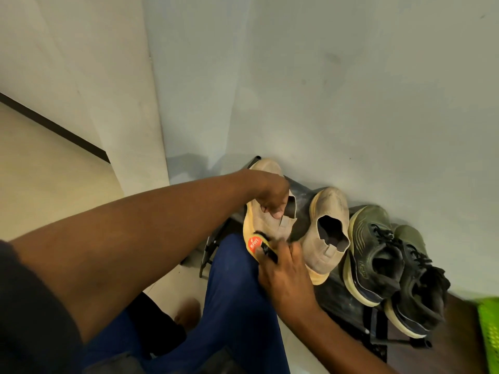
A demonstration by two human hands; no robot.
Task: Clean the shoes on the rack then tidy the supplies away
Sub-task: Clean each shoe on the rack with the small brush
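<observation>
A beige slip-on shoe (263,225) with a yellowed sole is lifted off the black shoe rack (337,292). My left hand (271,195) grips it at the collar, fingers curled into the opening. My right hand (286,271) holds a shoe brush (260,242) with a red round label and dark bristles against the shoe's heel side. The matching beige shoe (326,233) stands on the rack beside it. To its right sits a pair of dark olive lace-up sneakers (378,252), (418,287).
The rack stands against a pale wall (324,90) in a corner. A bright green mesh basket (490,327) shows at the right edge. My blue-trousered knee (232,292) is just below the held shoe. Beige floor tiles (40,163) lie to the left.
</observation>
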